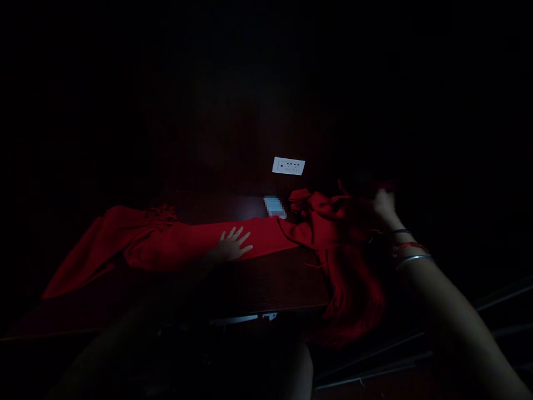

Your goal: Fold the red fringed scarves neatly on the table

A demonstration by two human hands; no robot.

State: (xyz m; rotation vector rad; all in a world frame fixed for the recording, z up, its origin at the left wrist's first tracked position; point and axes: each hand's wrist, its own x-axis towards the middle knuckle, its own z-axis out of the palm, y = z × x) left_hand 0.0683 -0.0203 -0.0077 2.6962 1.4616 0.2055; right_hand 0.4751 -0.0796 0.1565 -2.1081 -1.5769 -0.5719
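A long red scarf (266,236) with fringed ends lies across a dark table (275,283). My left hand (234,245) rests flat on the scarf's smooth middle stretch, fingers spread. At the right, my right hand (385,204) is closed on the bunched part of the scarf, slightly blurred and in deep shadow. Loose folds lie between my two hands, and one fringed end hangs over the table's right front corner. The scarf's other end is folded over at the left, where a second fringe shows.
A lit, blurred-out rectangular object (275,206) lies just behind the scarf. Beyond it, a white socket panel (288,166) stands out on the dark wall. My knee (306,369) shows below the table's front edge. Most of the surroundings are too dark to make out.
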